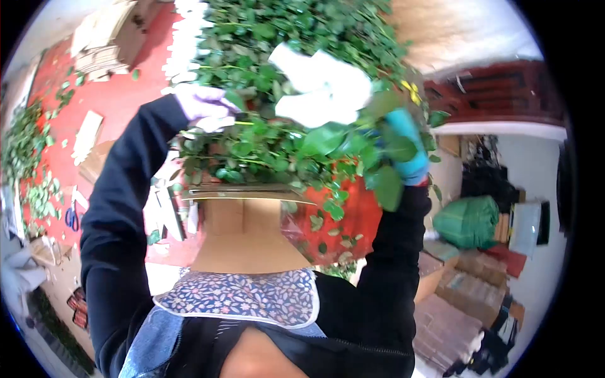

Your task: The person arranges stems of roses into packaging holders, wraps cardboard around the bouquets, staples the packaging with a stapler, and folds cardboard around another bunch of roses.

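Note:
In a pale lavender glove, my left hand (208,108) is at the left edge of a large heap of leafy green stems (252,38). Its fingers are curled near a leaf, and what they grip, if anything, is hard to make out. My right hand (411,148), in a teal glove and smeared by motion, is closed around leafy stems (353,142) with large green leaves. Between the hands lie blurred white wrappings (328,85) on top of the foliage; I cannot tell whether they join the held stems. An open cardboard box (246,249) sits in front of my body.
Red covering (142,72) spreads at left, with flat cardboard (104,41) stacked on it and scattered leaves. Blue-handled scissors (72,217) lie at far left. At right are a green sack (466,222) and cardboard boxes (472,290).

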`<action>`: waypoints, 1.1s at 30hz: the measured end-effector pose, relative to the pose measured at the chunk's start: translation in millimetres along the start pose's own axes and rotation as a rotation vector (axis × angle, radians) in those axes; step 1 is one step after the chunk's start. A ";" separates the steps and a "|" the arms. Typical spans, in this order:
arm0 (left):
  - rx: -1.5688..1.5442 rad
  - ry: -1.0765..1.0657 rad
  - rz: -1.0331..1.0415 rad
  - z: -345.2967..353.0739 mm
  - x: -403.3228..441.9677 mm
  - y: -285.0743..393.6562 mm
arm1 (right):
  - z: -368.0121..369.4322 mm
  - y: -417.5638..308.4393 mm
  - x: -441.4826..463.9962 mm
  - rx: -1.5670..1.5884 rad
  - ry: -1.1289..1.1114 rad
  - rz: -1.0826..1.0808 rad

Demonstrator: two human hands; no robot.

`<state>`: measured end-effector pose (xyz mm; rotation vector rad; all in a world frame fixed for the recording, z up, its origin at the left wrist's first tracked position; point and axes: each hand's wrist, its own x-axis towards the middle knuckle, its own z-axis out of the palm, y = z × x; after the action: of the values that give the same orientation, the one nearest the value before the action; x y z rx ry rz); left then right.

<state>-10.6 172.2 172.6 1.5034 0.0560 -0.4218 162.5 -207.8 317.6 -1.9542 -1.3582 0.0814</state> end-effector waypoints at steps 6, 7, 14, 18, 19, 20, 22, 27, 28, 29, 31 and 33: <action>-0.578 -0.174 0.316 -13.2 16.0 -7.7 | 105.5 41.6 28.0 0.102 -0.412 0.020; -0.590 -0.152 0.295 -11.2 14.3 -3.8 | 110.0 35.0 34.0 -0.037 -0.376 -0.166; -0.674 -0.055 0.393 0.5 2.5 -19.9 | 121.3 69.1 16.4 0.104 -0.514 0.065; -0.667 0.122 0.290 -6.4 -29.0 -32.4 | 98.3 83.7 -9.2 0.277 -0.444 0.371; -0.723 0.165 0.279 -4.9 -40.3 -37.8 | 89.7 77.8 -11.2 0.301 -0.445 0.358; -0.751 0.142 0.325 -6.5 -48.1 -50.8 | 75.4 61.5 -7.8 0.225 -0.462 0.284; -0.682 0.072 0.328 -2.5 -77.5 -58.7 | 48.0 28.4 -0.3 0.080 -0.474 0.141; -0.313 -0.256 0.114 27.5 -145.7 -54.7 | 11.2 -34.7 1.0 -0.055 -0.427 -0.005; -0.391 -0.313 0.039 37.7 -152.9 -54.6 | 7.0 -46.6 0.2 -0.063 -0.421 -0.021; -0.280 -0.369 0.023 43.1 -154.2 -67.3 | 3.8 -57.5 -0.6 -0.068 -0.417 -0.039; -0.282 -0.390 0.023 64.8 -152.4 -79.2 | 0.4 -76.5 -3.2 -0.075 -0.429 -0.073; -0.359 -0.262 -0.120 90.4 -154.5 -84.3 | 2.5 -93.9 -8.3 -0.064 -0.462 -0.107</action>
<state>-199.5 119.9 144.9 1.0861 0.0139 -0.6657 84.2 -198.0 369.2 -1.9851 -1.7757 0.4677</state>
